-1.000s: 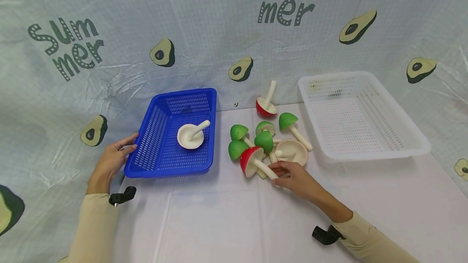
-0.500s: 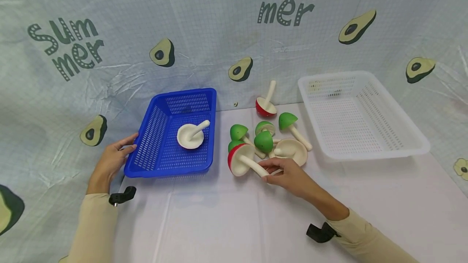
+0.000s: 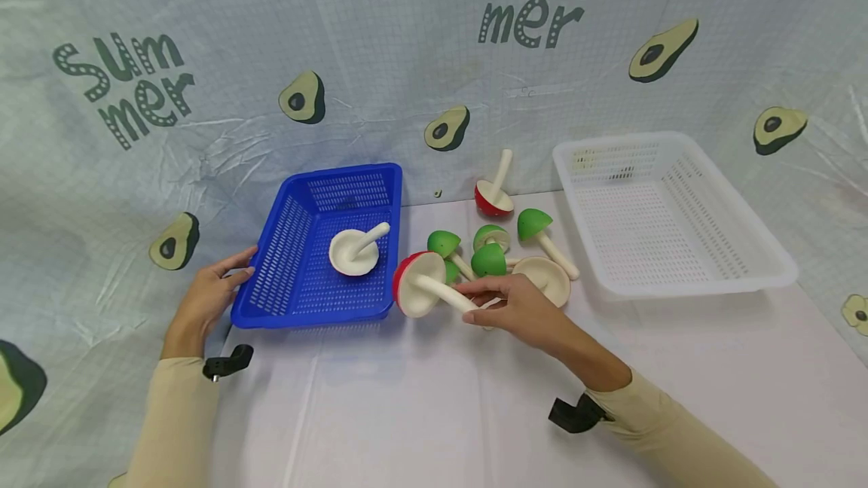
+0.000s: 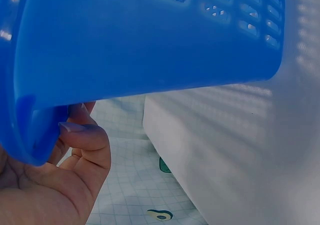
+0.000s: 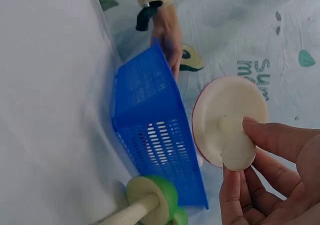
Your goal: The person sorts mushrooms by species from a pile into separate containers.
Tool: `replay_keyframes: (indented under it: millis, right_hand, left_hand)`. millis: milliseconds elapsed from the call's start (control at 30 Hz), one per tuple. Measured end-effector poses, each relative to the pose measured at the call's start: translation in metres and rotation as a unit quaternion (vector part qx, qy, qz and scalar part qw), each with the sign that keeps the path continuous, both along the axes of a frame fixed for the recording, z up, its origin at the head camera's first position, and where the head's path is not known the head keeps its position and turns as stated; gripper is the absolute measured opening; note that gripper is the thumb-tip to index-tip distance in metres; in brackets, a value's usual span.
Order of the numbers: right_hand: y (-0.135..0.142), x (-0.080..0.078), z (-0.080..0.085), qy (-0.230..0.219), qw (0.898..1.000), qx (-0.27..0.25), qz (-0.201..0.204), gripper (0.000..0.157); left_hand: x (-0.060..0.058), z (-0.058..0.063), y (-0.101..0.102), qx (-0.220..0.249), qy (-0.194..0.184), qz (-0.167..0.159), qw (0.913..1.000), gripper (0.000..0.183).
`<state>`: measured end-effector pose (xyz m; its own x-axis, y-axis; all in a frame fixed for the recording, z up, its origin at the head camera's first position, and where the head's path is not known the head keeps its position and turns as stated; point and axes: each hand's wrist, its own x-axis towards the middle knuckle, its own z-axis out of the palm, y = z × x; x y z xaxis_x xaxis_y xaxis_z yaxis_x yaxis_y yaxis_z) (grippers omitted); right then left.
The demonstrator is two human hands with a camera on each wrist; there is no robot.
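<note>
A toy mushroom with a red cap (image 3: pixel 405 283) is pinched by its white stem between the thumb and fingers of my right hand (image 3: pixel 525 311). Its pale underside (image 5: pixel 230 102) faces the right wrist camera. The cap hangs by the right edge of the blue basket (image 3: pixel 271 318), in which one mushroom (image 3: pixel 353 253) lies stem up. With thumb and curled fingers, my left hand (image 4: pixel 75 160) grips that basket's rim at its left side. Several green-capped mushrooms (image 3: pixel 490 259) lie in a pile behind my right hand, beside a pale upturned cap (image 3: pixel 552 277) partly covered by the hand.
A white basket (image 3: pixel 685 288) stands on the right side of the white-covered table (image 3: pixel 380 413). Another red mushroom (image 3: pixel 493 198) rests stem up at the back, against the printed sheet (image 3: pixel 380 36) hung behind.
My right hand has lifted the red mushroom off the pile and carried it left, close to the blue basket. The left hand has stayed on the basket's rim.
</note>
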<state>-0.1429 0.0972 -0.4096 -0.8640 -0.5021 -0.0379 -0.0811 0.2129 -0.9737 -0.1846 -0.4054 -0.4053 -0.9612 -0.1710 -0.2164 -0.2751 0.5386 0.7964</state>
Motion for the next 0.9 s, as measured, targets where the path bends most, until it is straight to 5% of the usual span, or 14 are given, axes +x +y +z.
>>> replay_keyframes:
  millis: [267, 667, 900]
  right_hand:
    - [-0.013, -0.007, 0.01, -0.031, 0.999, 0.012, 0.025, 0.042]
    - [-0.03, -0.027, 0.016, -0.103, 0.993, -0.043, 0.048, 0.043]
    - [-0.046, -0.036, 0.023, -0.1, 0.994, -0.052, 0.007, 0.039]
  left_hand:
    - [0.001, -0.002, -0.001, 0.011, 0.0, 0.003, 0.9999, 0.055]
    - [-0.001, -0.001, -0.001, 0.016, -0.003, -0.001, 0.9999, 0.054]
    - [0.0, -0.001, -0.001, 0.015, 0.001, 0.0, 0.9999, 0.054]
